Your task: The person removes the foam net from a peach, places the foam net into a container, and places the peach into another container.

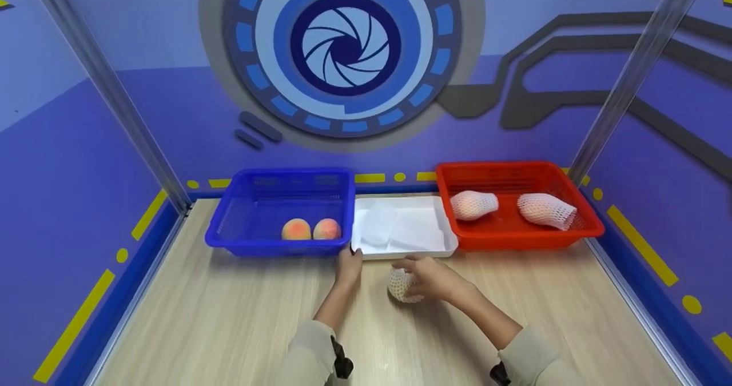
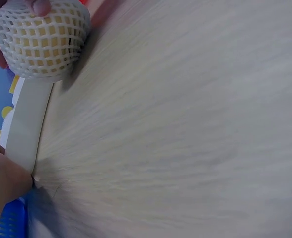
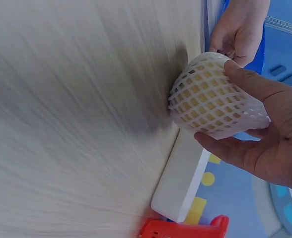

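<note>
My right hand (image 1: 432,277) holds a round yellowish fruit in a white foam net (image 1: 400,286), low over the table in front of the white tray (image 1: 406,255). In the right wrist view, thumb and fingers spread around the netted fruit (image 3: 208,96), with the gathered net end towards the palm. My left hand (image 1: 349,267) grips the tray's front left corner, right beside the blue basket (image 1: 280,249); its fingertips are partly hidden. From the left wrist, the left hand (image 2: 4,176) shows at the tray's end and the netted fruit (image 2: 41,42) at upper left.
Two bare peaches (image 1: 296,230) lie in the blue basket. In the red basket (image 1: 520,239), right of the tray, are two fruits in white foam nets (image 1: 473,205). Thin white sheets (image 1: 414,231) line the tray. A printed wall (image 1: 394,151) stands behind the baskets.
</note>
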Demonstrator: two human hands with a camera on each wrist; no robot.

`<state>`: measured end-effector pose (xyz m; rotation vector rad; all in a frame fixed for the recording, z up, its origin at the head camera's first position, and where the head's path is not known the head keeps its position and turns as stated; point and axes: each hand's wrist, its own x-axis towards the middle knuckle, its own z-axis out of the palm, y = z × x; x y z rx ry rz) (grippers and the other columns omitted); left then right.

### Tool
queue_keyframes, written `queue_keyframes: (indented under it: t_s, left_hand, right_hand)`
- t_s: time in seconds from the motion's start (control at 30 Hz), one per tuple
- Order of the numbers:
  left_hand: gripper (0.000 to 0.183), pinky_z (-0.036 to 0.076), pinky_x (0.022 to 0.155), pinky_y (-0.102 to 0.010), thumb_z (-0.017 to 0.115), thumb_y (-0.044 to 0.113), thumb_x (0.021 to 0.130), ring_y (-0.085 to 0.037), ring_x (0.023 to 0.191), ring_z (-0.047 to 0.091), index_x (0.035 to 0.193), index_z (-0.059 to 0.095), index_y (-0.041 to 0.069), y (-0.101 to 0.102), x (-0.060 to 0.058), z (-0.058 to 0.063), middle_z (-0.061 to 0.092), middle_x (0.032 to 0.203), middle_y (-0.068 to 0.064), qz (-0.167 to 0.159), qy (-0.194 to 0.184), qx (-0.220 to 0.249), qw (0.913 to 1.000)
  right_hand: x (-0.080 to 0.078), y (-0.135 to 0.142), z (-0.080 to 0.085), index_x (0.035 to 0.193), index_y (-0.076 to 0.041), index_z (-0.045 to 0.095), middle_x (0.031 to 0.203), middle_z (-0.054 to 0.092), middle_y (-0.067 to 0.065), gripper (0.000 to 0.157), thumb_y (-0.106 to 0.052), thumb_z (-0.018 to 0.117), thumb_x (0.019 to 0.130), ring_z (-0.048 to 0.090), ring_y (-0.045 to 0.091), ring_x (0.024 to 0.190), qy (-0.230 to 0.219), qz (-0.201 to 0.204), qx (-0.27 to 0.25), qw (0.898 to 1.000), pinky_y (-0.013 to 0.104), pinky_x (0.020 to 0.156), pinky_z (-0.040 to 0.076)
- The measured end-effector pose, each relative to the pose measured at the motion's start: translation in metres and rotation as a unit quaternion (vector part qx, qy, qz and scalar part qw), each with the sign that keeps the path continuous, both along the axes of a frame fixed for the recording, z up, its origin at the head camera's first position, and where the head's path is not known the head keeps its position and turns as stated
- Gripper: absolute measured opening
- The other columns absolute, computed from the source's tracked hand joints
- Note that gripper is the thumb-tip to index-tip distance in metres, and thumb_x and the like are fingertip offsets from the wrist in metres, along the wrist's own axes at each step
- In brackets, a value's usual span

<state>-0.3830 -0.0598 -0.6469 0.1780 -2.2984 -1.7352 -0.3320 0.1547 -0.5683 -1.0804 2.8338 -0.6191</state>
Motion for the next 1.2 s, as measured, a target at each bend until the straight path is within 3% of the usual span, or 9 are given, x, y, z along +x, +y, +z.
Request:
queue_keyframes:
  t_s: [0.23, 0.43, 0.57, 0.67, 0.73, 0.9, 0.97, 1.07, 1.2]
  left_hand:
    - [0.047, 0.042, 0.111, -0.052, 0.053, -0.003, 0.095, -0.044, 0.132, 0.05, 0.141, 0.049, -0.014, 0.0, -0.001, -0.001, 0.054, 0.138, -0.034, -0.003, -0.011, 0.01, 0.9999]
    - [0.049, 0.036, 0.116, -0.051, 0.05, -0.004, 0.097, -0.044, 0.138, 0.043, 0.144, 0.044, -0.014, 0.002, 0.0, 0.001, 0.048, 0.144, -0.035, -0.008, -0.01, 0.052, 0.9985]
    - [0.048, 0.035, 0.117, -0.051, 0.049, -0.005, 0.097, -0.045, 0.14, 0.041, 0.143, 0.043, -0.017, 0.002, 0.0, -0.001, 0.046, 0.145, -0.036, -0.011, -0.011, 0.061, 0.998]
    - [0.048, 0.036, 0.116, -0.052, 0.049, -0.004, 0.096, -0.046, 0.139, 0.042, 0.142, 0.043, -0.019, 0.001, -0.001, -0.003, 0.047, 0.144, -0.037, -0.014, -0.008, 0.052, 0.9985]
    - [0.048, 0.036, 0.116, -0.052, 0.049, -0.005, 0.096, -0.046, 0.138, 0.042, 0.141, 0.043, -0.02, 0.001, -0.001, -0.003, 0.048, 0.143, -0.037, -0.017, -0.006, 0.049, 0.9986]
    - [0.046, 0.037, 0.115, -0.052, 0.049, -0.005, 0.096, -0.046, 0.137, 0.044, 0.14, 0.044, -0.02, 0.0, 0.0, -0.002, 0.049, 0.141, -0.038, -0.014, -0.009, 0.047, 0.9987]
    - [0.047, 0.036, 0.116, -0.052, 0.049, -0.006, 0.096, -0.046, 0.138, 0.043, 0.141, 0.043, -0.02, 0.0, -0.001, -0.001, 0.048, 0.142, -0.037, -0.012, -0.009, 0.053, 0.9985]
    - [0.048, 0.034, 0.117, -0.051, 0.048, -0.007, 0.096, -0.046, 0.14, 0.04, 0.142, 0.041, -0.02, 0.0, -0.001, -0.001, 0.045, 0.144, -0.038, -0.015, -0.003, 0.064, 0.9979]
    - [0.049, 0.033, 0.118, -0.051, 0.047, -0.008, 0.096, -0.046, 0.141, 0.038, 0.142, 0.039, -0.021, 0.001, 0.0, -0.003, 0.043, 0.145, -0.039, -0.019, -0.002, 0.08, 0.9967]
  right_hand:
    - [0.0, -0.002, 0.006, 0.111, -0.002, 0.078, 0.109, 0.076, 0.009, 0.036, -0.001, 0.086, 0.076, 0.072, 0.023, 0.102, 0.009, -0.016, -0.039, 0.999, 0.04, 0.085, 0.06]
    - [-0.003, 0.0, 0.015, 0.092, -0.003, 0.082, 0.089, 0.078, 0.008, 0.023, 0.009, 0.083, 0.073, 0.076, 0.021, 0.083, 0.089, -0.037, -0.059, 0.994, 0.038, 0.075, 0.062]
    - [-0.005, 0.004, 0.019, 0.088, -0.002, 0.081, 0.085, 0.078, 0.009, 0.023, 0.014, 0.081, 0.071, 0.075, 0.023, 0.08, 0.111, -0.035, -0.049, 0.992, 0.038, 0.073, 0.062]
    - [-0.005, 0.006, 0.021, 0.091, -0.001, 0.08, 0.087, 0.078, 0.009, 0.019, 0.009, 0.082, 0.074, 0.074, 0.024, 0.082, 0.103, -0.042, -0.033, 0.993, 0.041, 0.076, 0.061]
    - [-0.005, 0.007, 0.023, 0.095, 0.0, 0.079, 0.092, 0.077, 0.011, 0.018, 0.004, 0.081, 0.078, 0.073, 0.025, 0.086, 0.075, -0.056, -0.022, 0.995, 0.043, 0.078, 0.061]
    - [0.001, 0.004, 0.023, 0.11, 0.006, 0.073, 0.105, 0.075, 0.019, 0.037, -0.008, 0.084, 0.078, 0.07, 0.029, 0.095, -0.039, -0.091, -0.006, 0.995, 0.047, 0.085, 0.059]
    - [0.004, 0.001, 0.02, 0.111, 0.007, 0.071, 0.105, 0.073, 0.019, 0.045, -0.013, 0.089, 0.075, 0.069, 0.029, 0.094, -0.055, -0.1, -0.014, 0.993, 0.047, 0.083, 0.059]
    - [0.006, -0.006, 0.013, 0.102, 0.006, 0.07, 0.096, 0.07, 0.015, 0.041, -0.017, 0.09, 0.074, 0.067, 0.025, 0.085, -0.029, -0.118, -0.038, 0.992, 0.042, 0.075, 0.06]
    - [0.006, -0.012, 0.004, 0.095, 0.003, 0.064, 0.084, 0.065, 0.01, 0.032, -0.011, 0.087, 0.077, 0.062, 0.021, 0.075, 0.024, -0.126, -0.062, 0.99, 0.039, 0.064, 0.057]
